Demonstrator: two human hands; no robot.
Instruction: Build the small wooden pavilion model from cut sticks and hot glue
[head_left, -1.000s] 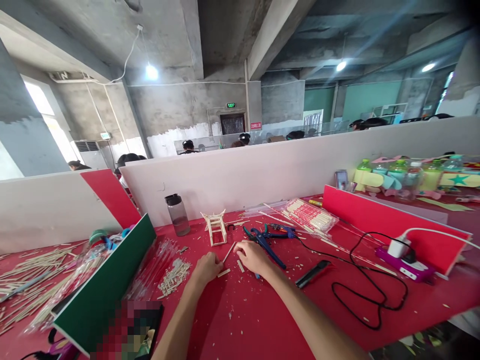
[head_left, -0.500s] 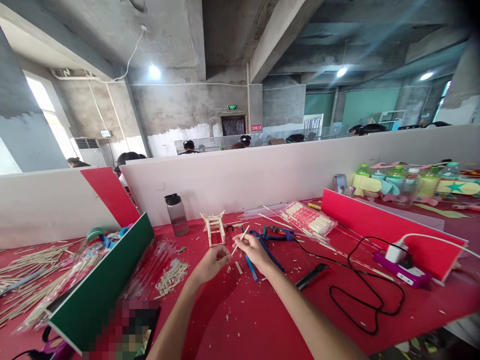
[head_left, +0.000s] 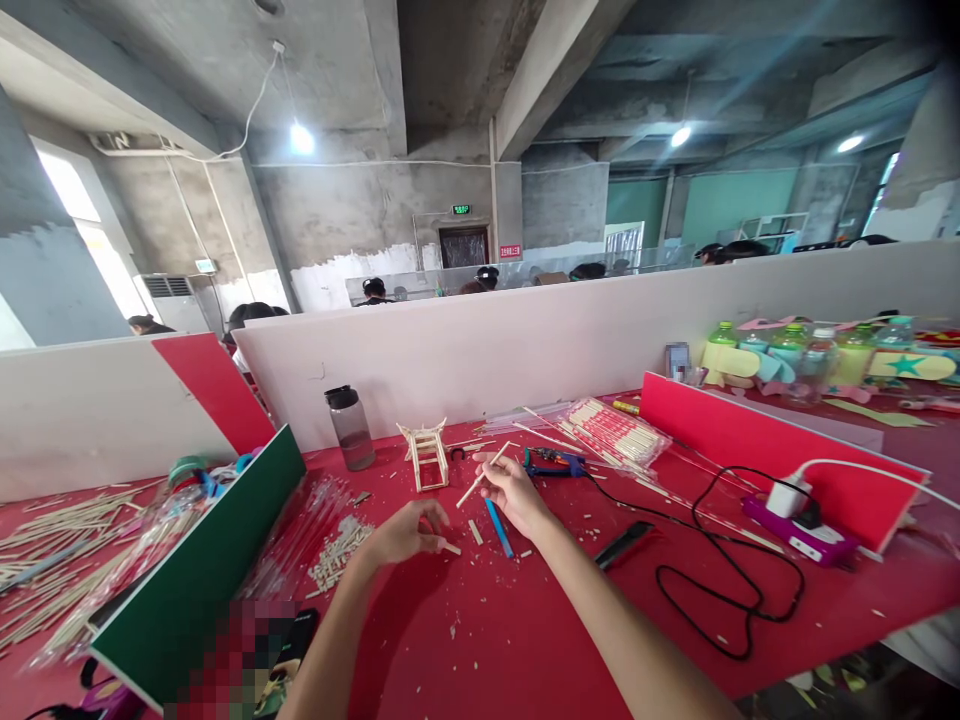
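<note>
My right hand (head_left: 514,492) pinches a thin wooden stick (head_left: 474,486) that slants down to the left above the red table. Lower and to the left, my left hand (head_left: 411,532) has its thumb and fingers apart, with a short piece of stick (head_left: 450,547) by the fingertips; whether it touches them is hard to tell. Behind the hands a small frame of glued sticks (head_left: 429,458) stands upright. Under my right hand lies a blue tool handle (head_left: 498,528), with another short stick piece (head_left: 475,532) to its left.
A dark-lidded bottle (head_left: 350,430) stands at the back left, near a pile of short pieces (head_left: 341,556). Pliers (head_left: 553,463), bagged sticks (head_left: 616,434), a black-handled tool (head_left: 624,545), a looping cable and a purple power strip (head_left: 801,534) lie to the right. A green board (head_left: 202,570) stands left.
My left hand has moved left and down, away from the right, and its fingers have opened. My right hand has shifted slightly right, and the stick shows more of its length.
</note>
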